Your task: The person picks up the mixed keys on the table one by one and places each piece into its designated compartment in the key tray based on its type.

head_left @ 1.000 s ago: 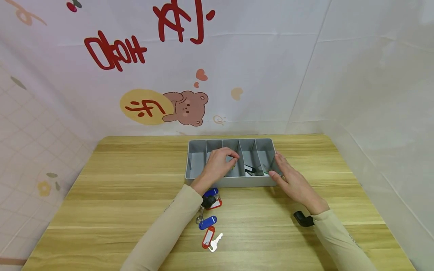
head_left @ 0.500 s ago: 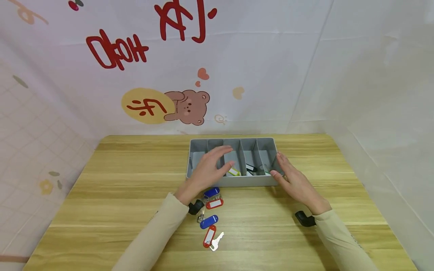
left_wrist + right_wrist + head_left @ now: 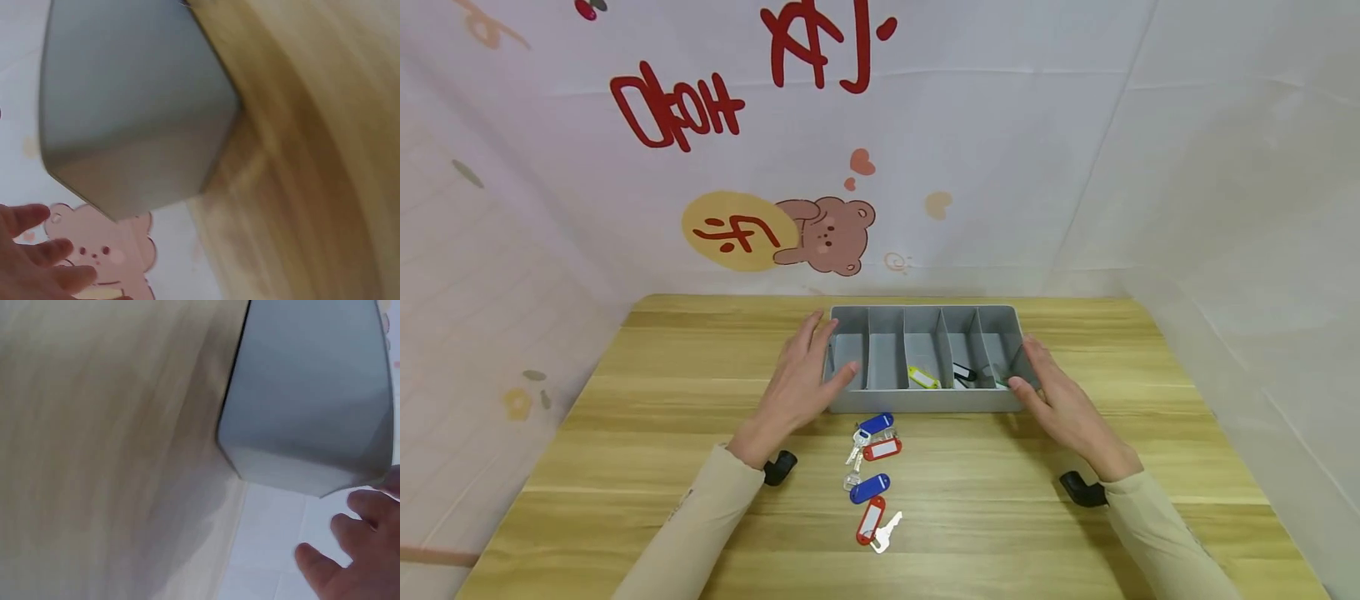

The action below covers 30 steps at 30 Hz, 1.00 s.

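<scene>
A grey divided organizer box (image 3: 925, 402) stands on the table with several compartments in a row. At its left end is my left hand (image 3: 797, 379), fingers spread and holding nothing, the thumb near the front corner. My right hand (image 3: 1067, 408) lies along the right end with extended fingers, its thumb at the front rim. A yellow key tag (image 3: 923, 377) lies in the middle compartment and a black key tag (image 3: 965, 372) in the one to its right. Both wrist views show the box's outer wall (image 3: 137, 87) beside the fingers (image 3: 354, 532).
In front of the box lie keys with a blue tag (image 3: 876, 424) and a red tag (image 3: 882, 449). Nearer are another blue tag (image 3: 870, 488), another red tag (image 3: 871, 520) and a silver key (image 3: 887, 532). A printed white cloth (image 3: 985, 142) hangs behind the wooden table (image 3: 1000, 500).
My left hand has drawn out of the middle compartment and moved to the box's left end, its fingers opening. The yellow tag is now uncovered. My right hand stays at the right end.
</scene>
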Each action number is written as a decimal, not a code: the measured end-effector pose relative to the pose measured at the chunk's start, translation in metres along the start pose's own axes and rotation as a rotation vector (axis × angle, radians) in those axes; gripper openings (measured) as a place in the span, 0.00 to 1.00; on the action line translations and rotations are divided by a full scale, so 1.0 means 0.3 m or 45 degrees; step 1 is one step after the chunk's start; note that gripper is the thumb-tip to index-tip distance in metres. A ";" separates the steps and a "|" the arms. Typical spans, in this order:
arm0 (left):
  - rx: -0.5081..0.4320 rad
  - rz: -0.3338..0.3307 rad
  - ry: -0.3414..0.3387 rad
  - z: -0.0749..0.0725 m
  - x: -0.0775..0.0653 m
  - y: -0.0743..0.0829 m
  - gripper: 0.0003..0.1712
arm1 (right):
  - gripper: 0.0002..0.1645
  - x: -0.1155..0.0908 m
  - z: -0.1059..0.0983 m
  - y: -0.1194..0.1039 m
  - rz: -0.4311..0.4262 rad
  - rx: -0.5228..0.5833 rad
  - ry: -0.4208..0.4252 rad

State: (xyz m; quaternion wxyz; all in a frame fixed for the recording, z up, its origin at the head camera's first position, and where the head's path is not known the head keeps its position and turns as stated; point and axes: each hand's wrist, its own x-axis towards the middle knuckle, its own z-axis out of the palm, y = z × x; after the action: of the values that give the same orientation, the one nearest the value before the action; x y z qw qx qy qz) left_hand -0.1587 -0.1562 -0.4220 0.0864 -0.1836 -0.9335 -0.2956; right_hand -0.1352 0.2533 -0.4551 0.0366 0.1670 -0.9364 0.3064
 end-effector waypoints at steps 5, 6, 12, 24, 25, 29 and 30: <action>0.058 -0.094 -0.087 0.016 -0.004 -0.037 0.51 | 0.44 -0.008 -0.003 -0.054 -0.150 -0.020 0.163; 0.061 -0.111 -0.105 0.021 -0.005 -0.043 0.52 | 0.44 -0.009 -0.001 -0.070 -0.203 -0.029 0.200; 0.092 -0.148 -0.173 0.043 -0.006 -0.066 0.55 | 0.41 -0.013 0.030 -0.166 -0.492 -0.049 0.314; 0.047 -0.139 -0.226 0.057 -0.008 -0.085 0.54 | 0.39 -0.019 0.126 -0.340 -0.707 -0.013 0.076; 0.047 -0.139 -0.228 0.059 -0.009 -0.086 0.54 | 0.40 -0.017 0.138 -0.349 -0.721 -0.002 0.056; 0.052 -0.137 -0.237 0.062 -0.009 -0.089 0.53 | 0.39 -0.012 0.188 -0.378 -0.783 0.044 -0.021; 0.054 -0.137 -0.237 0.062 -0.009 -0.088 0.53 | 0.39 -0.010 0.201 -0.384 -0.797 0.061 -0.048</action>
State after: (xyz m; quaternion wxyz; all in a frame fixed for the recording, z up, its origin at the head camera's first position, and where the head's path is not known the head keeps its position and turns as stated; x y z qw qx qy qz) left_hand -0.1676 -0.1662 -0.4514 -0.0127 -0.1582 -0.9520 -0.2618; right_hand -0.0916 0.1317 -0.4397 0.1079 0.4535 -0.8326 0.2991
